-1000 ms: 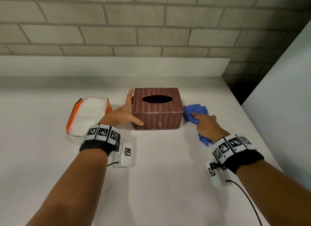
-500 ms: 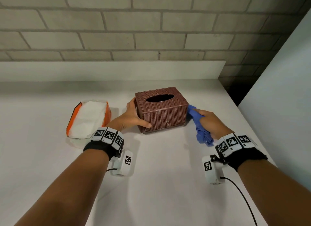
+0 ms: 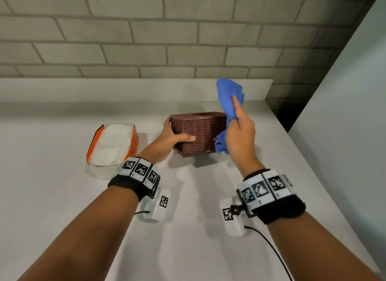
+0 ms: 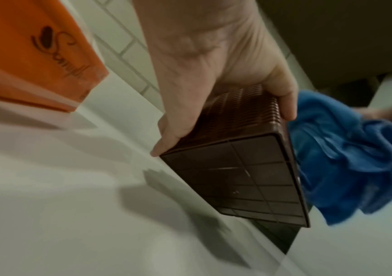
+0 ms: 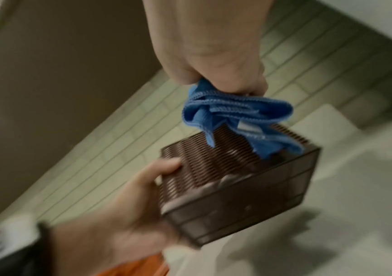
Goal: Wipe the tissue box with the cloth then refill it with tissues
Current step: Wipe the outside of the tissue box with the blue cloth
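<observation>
**Box is up, cloth is ready, wiping not begun**

The brown woven tissue box (image 3: 198, 134) with the oval hole on top is off the white tabletop (image 3: 188, 249). I hold it up by its left end, tipped a little, and the left wrist view shows its flat ribbed bottom in the air with a shadow under it. My left hand (image 3: 171, 137) grasps it, thumb on the near side and fingers (image 4: 286, 104) wrapped over the far side.

My right hand (image 3: 240, 134) is clenched round the crumpled blue cloth (image 3: 230, 96). Part of the cloth sticks up above the fist and part hangs down beside the right end of the box. In the right wrist view the hanging part seems to brush the top of the box, but the picture is blurry and I cannot be sure.

So I think the picking up is done. The wiping is just about to start or only just started. All the sides are left to rub, and after that the box must be filled.

The tissues are in the orange pack of white tissues (image 3: 112, 144), which lies on the tabletop just to the left of my left hand. It looks untouched.

Behind it all runs a low white ledge (image 3: 104, 88) under a grey brick wall (image 3: 146, 40). A white panel (image 3: 344, 134) stands to the right. Nothing is in the way of the wiping that I can see.
</observation>
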Tool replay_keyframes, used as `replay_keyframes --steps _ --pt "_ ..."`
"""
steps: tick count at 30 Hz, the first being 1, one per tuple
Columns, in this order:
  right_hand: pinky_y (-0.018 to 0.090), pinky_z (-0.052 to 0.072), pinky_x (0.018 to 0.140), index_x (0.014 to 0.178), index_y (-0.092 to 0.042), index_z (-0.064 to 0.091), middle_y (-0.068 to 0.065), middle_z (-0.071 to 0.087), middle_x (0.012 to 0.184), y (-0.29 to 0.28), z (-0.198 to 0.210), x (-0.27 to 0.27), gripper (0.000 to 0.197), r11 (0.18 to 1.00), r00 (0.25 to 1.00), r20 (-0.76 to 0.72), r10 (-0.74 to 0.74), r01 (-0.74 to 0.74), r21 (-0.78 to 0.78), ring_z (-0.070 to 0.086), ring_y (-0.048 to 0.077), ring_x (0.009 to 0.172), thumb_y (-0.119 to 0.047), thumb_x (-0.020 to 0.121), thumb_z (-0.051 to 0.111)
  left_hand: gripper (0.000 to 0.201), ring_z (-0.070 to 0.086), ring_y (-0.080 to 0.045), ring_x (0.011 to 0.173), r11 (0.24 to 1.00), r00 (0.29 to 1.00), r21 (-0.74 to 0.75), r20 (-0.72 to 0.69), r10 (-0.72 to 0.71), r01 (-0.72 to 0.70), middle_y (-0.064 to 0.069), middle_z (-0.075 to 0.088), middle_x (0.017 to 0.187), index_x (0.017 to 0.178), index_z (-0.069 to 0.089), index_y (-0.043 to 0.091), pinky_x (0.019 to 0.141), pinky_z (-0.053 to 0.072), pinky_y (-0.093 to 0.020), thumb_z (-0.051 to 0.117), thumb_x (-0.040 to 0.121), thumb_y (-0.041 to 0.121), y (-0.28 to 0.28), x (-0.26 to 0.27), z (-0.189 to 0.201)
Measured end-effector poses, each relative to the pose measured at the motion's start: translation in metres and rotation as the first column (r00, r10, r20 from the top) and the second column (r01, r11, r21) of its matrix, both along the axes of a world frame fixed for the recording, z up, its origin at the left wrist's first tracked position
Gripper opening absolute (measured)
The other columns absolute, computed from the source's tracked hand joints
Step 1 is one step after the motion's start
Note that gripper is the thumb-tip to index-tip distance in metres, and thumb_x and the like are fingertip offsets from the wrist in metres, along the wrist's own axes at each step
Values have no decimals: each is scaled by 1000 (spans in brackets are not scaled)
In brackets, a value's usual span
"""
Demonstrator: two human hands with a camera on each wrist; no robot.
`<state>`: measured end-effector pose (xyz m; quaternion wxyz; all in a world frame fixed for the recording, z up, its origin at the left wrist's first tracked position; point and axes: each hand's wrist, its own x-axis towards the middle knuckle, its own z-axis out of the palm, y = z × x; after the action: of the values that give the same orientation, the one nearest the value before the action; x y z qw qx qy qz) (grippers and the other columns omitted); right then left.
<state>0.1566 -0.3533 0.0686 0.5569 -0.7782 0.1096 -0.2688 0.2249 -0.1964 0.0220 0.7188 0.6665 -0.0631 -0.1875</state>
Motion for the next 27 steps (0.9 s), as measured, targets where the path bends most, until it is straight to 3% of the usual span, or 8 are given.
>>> replay_keyframes --steps 2,4,7,9,12,16,22,27 --pt "4 32 91 143 -14 39 15 49 140 21 1 -6 60 980 997 19 75 -71 -184 49 19 107 7 88 32 80 57 -11 99 1000 1000 -15 19 22 -22 3 57 106 125 28 20 80 49 -26 70 57 9 -2 -7 5" --pt "1 20 95 146 -20 33 6 26 156 42 1 -14 58 928 983 -89 162 -182 -325 33 23 116 -7 90 31 76 58 -13 96 998 999 -36 15 42 -41 2 58 104 123 29 20 76 49 -25 69 58 13 -4 -13 6" --pt "26 19 107 147 -28 30 -2 17 159 61 -1 -22 60 798 960 -194 200 -274 -537 23 21 122 -40 89 23 81 62 -12 91 1000 998 -3 65 -9 9 -2 61 105 128 36 16 72 53 -25 70 57 32 0 -23 12" --pt "31 19 105 145 -29 33 -3 26 154 62 -1 -20 66 761 968 -164 189 -250 -598 21 20 120 -54 87 16 76 65 -15 89 998 992 33 112 -55 52 -8 65 102 124 48 12 74 54 -33 64 60 48 5 -28 16" --pt "38 27 101 140 -25 44 5 44 140 63 -4 -15 64 688 992 -72 101 -122 -715 22 18 111 -51 87 18 71 65 -15 86 997 995 63 90 -48 43 -11 63 98 115 52 10 77 54 -36 60 59 52 9 -33 22" --pt "44 21 109 128 -14 56 15 47 140 72 -4 -14 55 657 994 63 95 -15 -754 25 28 133 -45 89 33 10 63 8 57 996 995 82 86 -52 45 1 59 81 92 53 21 54 52 -12 49 94 30 16 -35 22" --pt "43 5 119 145 -16 36 10 26 156 74 4 -16 61 611 978 -15 210 -143 -779 11 30 148 -43 93 20 43 62 -21 108 999 996 29 84 -38 36 3 68 107 107 58 31 95 47 -41 50 75 58 22 -45 29" --pt "39 4 119 144 -20 37 8 31 154 56 1 -13 59 619 995 -30 94 -82 -781 15 26 148 -40 93 15 37 60 -11 73 1000 999 0 41 -2 2 10 66 76 92 59 26 66 49 -31 63 59 41 26 -51 34"
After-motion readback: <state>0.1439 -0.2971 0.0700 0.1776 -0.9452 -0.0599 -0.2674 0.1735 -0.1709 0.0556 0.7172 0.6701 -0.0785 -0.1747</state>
